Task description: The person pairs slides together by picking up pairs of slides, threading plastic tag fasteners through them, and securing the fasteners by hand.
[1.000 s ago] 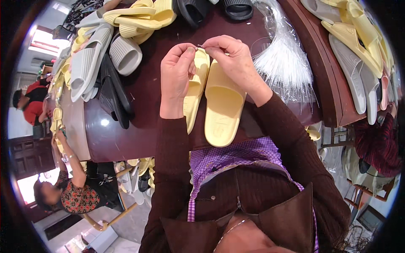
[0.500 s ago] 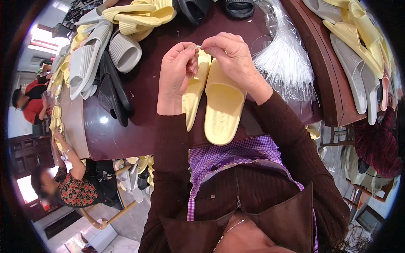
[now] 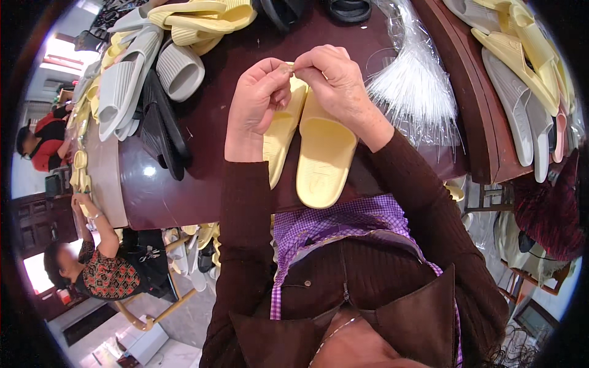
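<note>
A pair of yellow slide sandals lies before me on the dark red table [image 3: 178,205], toes pointing away. My left hand [image 3: 259,95] is held above the left slide [image 3: 282,138], thumb and forefinger pinched. Over the strap end of the right slide [image 3: 325,168], my right hand [image 3: 334,86] pinches too, its fingertips meeting those of the left. Whatever sits between the fingertips is too small to make out. Both hands partly cover the far ends of the slides.
A fanned bundle of thin clear plastic strands [image 3: 414,92] lies right of my hands on plastic wrap. Grey slides [image 3: 180,72], black slides [image 3: 161,126] and yellow slides [image 3: 208,21] pile up at the far left. More slides [image 3: 518,73] rest on a raised ledge at right. Other people work nearby.
My left hand has shifted slightly left and its fingertips have come closer to the right hand's. The slides stay in place on the table.
</note>
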A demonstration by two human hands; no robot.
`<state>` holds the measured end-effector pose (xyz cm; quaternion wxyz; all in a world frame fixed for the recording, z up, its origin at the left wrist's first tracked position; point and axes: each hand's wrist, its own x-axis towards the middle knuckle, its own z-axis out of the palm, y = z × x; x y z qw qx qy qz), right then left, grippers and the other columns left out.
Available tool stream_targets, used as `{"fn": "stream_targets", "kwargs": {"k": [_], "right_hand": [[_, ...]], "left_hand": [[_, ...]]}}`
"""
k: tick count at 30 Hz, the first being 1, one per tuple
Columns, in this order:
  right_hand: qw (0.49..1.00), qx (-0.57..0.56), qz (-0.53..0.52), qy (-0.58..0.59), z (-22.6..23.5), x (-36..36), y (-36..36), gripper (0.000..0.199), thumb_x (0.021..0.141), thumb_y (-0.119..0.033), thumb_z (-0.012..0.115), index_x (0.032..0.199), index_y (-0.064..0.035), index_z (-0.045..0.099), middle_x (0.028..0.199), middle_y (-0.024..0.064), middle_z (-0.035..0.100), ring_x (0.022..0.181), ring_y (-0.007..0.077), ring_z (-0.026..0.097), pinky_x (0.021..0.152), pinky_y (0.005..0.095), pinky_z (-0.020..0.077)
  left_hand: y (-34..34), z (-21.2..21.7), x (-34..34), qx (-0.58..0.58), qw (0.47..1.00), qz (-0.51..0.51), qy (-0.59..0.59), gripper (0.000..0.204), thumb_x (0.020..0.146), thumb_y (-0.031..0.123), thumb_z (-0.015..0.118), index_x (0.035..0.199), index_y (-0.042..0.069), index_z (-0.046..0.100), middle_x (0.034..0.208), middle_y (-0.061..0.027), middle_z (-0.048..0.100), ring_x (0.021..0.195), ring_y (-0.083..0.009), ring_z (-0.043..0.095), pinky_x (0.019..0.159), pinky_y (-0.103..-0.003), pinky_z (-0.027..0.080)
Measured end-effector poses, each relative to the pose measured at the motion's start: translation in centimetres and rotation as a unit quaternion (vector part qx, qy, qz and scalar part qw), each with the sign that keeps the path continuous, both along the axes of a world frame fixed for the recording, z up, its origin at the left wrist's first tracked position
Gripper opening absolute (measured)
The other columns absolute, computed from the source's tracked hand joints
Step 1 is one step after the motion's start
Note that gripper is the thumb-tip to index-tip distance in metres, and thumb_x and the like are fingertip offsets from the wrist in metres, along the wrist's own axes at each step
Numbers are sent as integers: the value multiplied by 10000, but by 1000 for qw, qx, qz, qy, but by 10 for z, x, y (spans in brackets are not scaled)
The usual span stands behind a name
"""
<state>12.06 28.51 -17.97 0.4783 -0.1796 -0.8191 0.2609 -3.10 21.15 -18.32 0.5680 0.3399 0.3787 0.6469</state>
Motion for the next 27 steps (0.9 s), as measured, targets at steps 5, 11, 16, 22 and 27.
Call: {"fn": "stream_targets", "kwargs": {"k": [5, 11, 16, 22, 27], "right_hand": [[1000, -5, -6, 0, 2, 0, -1, 69, 794, -29, 642, 859, -53, 649, 790, 47, 633, 799, 212, 576, 780, 320, 435], [996, -40, -55, 52, 5, 9, 14, 79, 853, -78, 623, 907, -34, 660, 793, 53, 635, 767, 157, 601, 694, 274, 479], [981, -168, 76, -57, 23, 42, -34, 169, 876, -161, 617, 931, -6, 657, 821, 86, 647, 742, 153, 618, 665, 280, 498], [956, -151, 61, -245, 6, 61, -71, 229, 832, -174, 627, 947, 23, 611, 887, 201, 629, 821, 351, 621, 717, 390, 505], [956, -160, 46, -243, -24, 32, -50, 347, 786, -249, 670, 916, 44, 538, 908, 251, 591, 866, 387, 601, 765, 435, 478]], "left_hand": [[0, -2, -1, 10, 998, 35, 51, 83, 893, 92, 578, 913, 16, 606, 709, 16, 545, 572, -51, 470, 498, -209, 384], [1, 9, -9, 56, 954, 254, 147, 169, 898, 127, 575, 989, -7, 622, 739, -7, 596, 635, -75, 540, 558, -220, 429], [-16, -28, -65, -112, 896, 283, 322, 285, 916, 255, 568, 1028, -1, 621, 851, -59, 629, 670, -102, 548, 605, -228, 436], [-22, -17, -55, -198, 897, 189, 346, 327, 913, 325, 540, 806, 20, 587, 654, -13, 542, 515, -77, 463, 453, -244, 366], [-25, -25, -54, -173, 920, 137, 323, 292, 925, 302, 526, 762, 61, 546, 610, 14, 503, 458, -56, 414, 398, -216, 305]]}}
